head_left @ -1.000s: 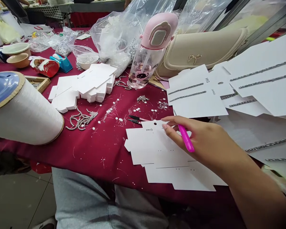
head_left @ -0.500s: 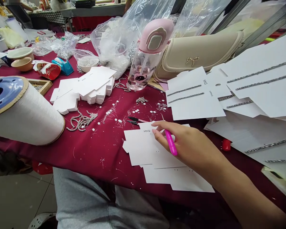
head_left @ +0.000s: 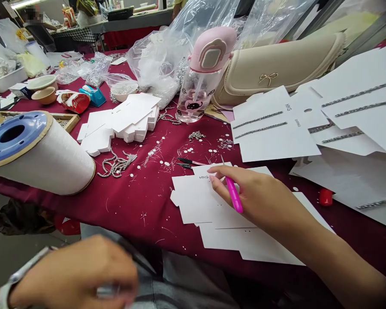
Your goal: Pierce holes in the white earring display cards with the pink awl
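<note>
My right hand (head_left: 257,193) rests over white cards (head_left: 196,199) printed MNG, its fingers closed round a pink-handled tool (head_left: 234,196) whose thin metal tip points away. Low at the left, my left hand (head_left: 93,270) is blurred above my lap, with a band at the wrist; its fingers curl downward and a small shiny thing shows under them, too smeared to name. Just beyond the cards lie dark-tipped tweezers or scissors (head_left: 185,165), partly covered. On the right, white cards (head_left: 273,128) carry pairs of silvery chain strips.
A large white spool (head_left: 64,159) stands at the left, beside loose silver chain (head_left: 116,165) and a stack of white cards (head_left: 131,116). Behind are a pink-lidded bottle (head_left: 196,94), a beige bag (head_left: 286,64) and plastic bags (head_left: 154,64). A red cap (head_left: 325,197) lies right.
My left hand has come into view at the lower left. The view has shifted slightly, while my right hand keeps the pink tool over the cards.
</note>
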Demonstrator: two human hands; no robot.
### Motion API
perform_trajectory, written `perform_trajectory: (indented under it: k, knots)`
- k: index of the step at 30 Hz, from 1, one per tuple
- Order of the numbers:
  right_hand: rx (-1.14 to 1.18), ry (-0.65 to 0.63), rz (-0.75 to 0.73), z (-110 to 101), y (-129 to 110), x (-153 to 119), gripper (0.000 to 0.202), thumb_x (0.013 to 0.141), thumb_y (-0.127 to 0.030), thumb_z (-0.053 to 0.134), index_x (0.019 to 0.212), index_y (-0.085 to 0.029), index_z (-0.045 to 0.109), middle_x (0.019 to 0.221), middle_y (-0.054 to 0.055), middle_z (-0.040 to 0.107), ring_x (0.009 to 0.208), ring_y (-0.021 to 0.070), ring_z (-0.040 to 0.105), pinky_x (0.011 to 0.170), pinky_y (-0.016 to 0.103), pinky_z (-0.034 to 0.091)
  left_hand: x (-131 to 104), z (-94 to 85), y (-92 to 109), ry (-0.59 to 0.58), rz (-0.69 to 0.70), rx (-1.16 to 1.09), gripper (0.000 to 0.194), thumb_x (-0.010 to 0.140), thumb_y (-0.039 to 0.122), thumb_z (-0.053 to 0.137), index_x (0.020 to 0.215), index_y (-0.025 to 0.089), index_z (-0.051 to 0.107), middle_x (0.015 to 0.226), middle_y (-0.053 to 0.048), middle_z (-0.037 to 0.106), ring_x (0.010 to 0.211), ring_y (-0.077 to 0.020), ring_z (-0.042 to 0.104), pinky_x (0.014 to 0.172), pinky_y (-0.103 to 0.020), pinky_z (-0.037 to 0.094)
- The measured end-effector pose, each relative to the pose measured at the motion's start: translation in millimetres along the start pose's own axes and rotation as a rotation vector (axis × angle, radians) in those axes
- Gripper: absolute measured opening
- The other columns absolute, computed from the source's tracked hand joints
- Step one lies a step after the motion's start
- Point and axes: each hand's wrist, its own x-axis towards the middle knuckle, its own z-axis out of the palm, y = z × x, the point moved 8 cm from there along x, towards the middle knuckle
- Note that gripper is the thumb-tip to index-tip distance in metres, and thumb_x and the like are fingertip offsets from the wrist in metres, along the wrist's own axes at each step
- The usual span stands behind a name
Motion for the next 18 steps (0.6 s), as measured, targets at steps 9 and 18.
perform_trajectory:
  k: [9, 18]
  knots:
    - [-0.016, 0.042, -0.048, 1, -2, -1, 0.026, 0.081, -0.031, 0.04, 0.092, -0.019, 0.061, 0.076, 0.004, 0.067, 0.062, 0.0194, 0.062, 0.047, 0.026, 0.039, 47, -136.3, -105, 0.313, -1.11, 0.788, 0.03, 0.078, 0.004, 0.031, 0.097, -0.002, 0.054, 0.095, -0.022, 0.058, 0.092, -0.0283, 0.055, 0.069, -0.031, 0.041]
    - [-0.012, 0.075, -0.069, -1, -5, -2, 0.027, 0.081, -0.029, 0.039, 0.091, -0.018, 0.061, 0.079, 0.005, 0.068, 0.066, 0.0198, 0.063, 0.048, 0.026, 0.039, 49, -139.7, -136, 0.415, -1.204, 0.688, 0.036, 0.078, 0.003, 0.026, 0.099, 0.001, 0.056, 0.092, -0.02, 0.062, 0.088, -0.0269, 0.059, 0.065, -0.03, 0.045]
